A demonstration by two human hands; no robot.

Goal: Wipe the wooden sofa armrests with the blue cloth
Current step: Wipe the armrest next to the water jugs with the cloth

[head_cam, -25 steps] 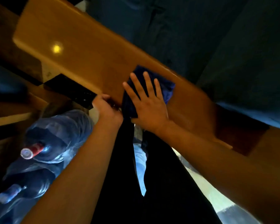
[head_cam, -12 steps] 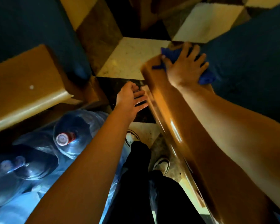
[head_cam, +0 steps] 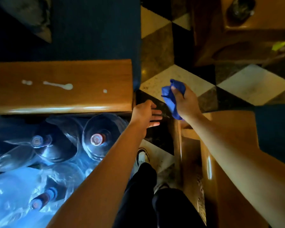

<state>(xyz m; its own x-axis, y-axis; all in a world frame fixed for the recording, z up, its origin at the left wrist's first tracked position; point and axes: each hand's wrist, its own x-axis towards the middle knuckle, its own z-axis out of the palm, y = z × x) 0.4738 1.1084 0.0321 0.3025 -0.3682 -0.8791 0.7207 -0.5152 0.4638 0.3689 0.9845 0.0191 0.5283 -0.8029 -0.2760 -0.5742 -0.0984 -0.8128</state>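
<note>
My right hand (head_cam: 187,102) grips the bunched blue cloth (head_cam: 170,97) in the air above the checkered floor, between two sofas. The cloth hangs down from my fist, clear of any wood. A wooden armrest (head_cam: 61,86) lies at the left, with pale smears and drops on its top. A second wooden armrest (head_cam: 229,145) runs under my right forearm at the right. My left hand (head_cam: 146,114) hovers with fingers spread just off the end of the left armrest, holding nothing.
Several large clear water jugs (head_cam: 97,139) with capped necks stand on the floor at the lower left, below the left armrest. Dark blue sofa upholstery (head_cam: 89,30) fills the upper left. A wooden table (head_cam: 253,38) sits at the upper right. My legs and shoes (head_cam: 143,157) are below.
My right hand has lifted the cloth off the right armrest and bunched it in a fist, moving left over the floor. The view has swung toward the left armrest.
</note>
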